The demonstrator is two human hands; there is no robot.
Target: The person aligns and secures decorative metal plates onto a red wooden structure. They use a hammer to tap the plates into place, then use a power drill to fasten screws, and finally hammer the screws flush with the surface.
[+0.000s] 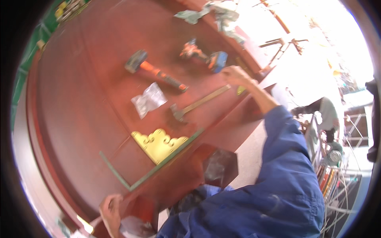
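Note:
My right hand point(235, 75) reaches over the red-brown wooden panel point(91, 99), its fingers bent together close to the blue battery of an orange cordless drill point(198, 54). What those fingers hold, if anything, is too blurred to tell. At the panel's near left edge is my left hand point(111, 212), fingers curled; I cannot make out anything in them. A scalloped brass corner plate point(158, 144) lies between the hands, beside a green L-shaped strip point(149, 175). Near my right hand lie a wooden-handled hammer point(198, 104) and a small brass-coloured piece point(240, 90).
A sledgehammer point(156, 71) with an orange handle and a crumpled clear plastic bag point(149, 100) lie on the panel. Torn wrapping point(222, 16) hangs at its far edge. On the right, another person point(327, 115) bends over near a metal rack point(341, 194).

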